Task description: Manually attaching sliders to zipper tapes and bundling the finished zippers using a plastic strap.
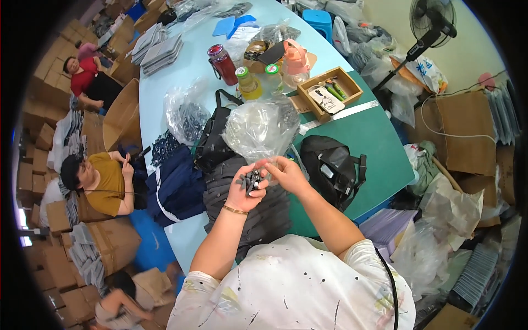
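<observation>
Cupped in my left hand [238,198] is a cluster of small dark grey pieces [250,181], some with shiny silver spots; their exact kind is too small to tell. My right hand [290,175] meets the left fingertips, its thumb and fingers pinched together, and what lies between them does not show clearly. Just beyond both hands sits a clear plastic bag [258,129]. Beneath them lies a pile of dark grey fabric items [247,212]. A black bag [333,170] with a strap rests to the right, and another black bag [214,137] to the left.
Navy fabric [176,187] and a plastic bag of dark bits [187,115] lie left. Farther back stand a red flask [222,65], jars, a pink bottle [296,60] and a wooden tray [352,88]. A co-worker in yellow [107,184] sits across the left table edge.
</observation>
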A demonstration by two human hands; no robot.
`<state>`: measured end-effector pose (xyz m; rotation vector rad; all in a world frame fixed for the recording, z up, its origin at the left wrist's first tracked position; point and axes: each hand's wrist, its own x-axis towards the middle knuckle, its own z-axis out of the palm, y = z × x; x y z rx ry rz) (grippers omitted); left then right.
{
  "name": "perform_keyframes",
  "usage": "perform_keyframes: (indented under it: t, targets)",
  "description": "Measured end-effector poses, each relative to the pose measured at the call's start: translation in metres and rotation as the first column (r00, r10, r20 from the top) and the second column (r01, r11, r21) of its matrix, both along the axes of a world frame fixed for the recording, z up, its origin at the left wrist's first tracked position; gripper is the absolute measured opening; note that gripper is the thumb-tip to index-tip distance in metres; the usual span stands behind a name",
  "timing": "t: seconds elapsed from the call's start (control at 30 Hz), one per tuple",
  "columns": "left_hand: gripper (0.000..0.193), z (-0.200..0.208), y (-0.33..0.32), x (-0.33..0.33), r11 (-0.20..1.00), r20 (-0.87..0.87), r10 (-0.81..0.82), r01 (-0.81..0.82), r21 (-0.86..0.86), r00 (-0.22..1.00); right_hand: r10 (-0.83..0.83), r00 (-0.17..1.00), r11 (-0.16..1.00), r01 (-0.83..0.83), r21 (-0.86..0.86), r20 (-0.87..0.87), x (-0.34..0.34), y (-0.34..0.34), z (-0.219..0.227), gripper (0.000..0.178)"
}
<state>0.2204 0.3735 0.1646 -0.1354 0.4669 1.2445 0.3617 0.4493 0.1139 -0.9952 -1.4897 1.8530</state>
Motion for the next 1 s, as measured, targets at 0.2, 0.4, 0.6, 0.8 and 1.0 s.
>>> perform_keyframes:
  t: [0.2,0.4,0.6,0.8,1.0]
  targets:
    - [0.033,-0.011,0.043,0.002,0.993,-0.017,0.041,-0.042,-0.114,0.999,-0.392,0.893,0.854,0.442,0.274,-0.219,0.003,0.015,0.003,0.016]
    - [0.028,0.009,0.07,0.005,0.972,-0.061,0.149,-0.157,-0.172,0.987,-0.305,0.931,0.786,0.365,0.5,-0.201,0.012,0.007,0.036,0.013]
    - [0.028,-0.01,0.11,-0.007,0.955,-0.441,-0.122,-0.017,-0.297,0.889,-0.255,0.964,0.714,0.243,0.656,-0.08,0.008,0.004,0.049,0.015]
    - [0.03,-0.038,0.172,0.012,0.976,-0.597,-0.046,-0.09,-0.196,0.801,-0.364,0.894,0.819,0.441,0.367,-0.262,0.021,0.037,0.055,0.014]
    - [0.046,0.003,0.187,0.032,0.972,-0.884,-0.142,-0.104,-0.208,0.445,-0.471,0.779,0.811,0.567,0.143,-0.415,0.049,0.058,0.059,0.012]
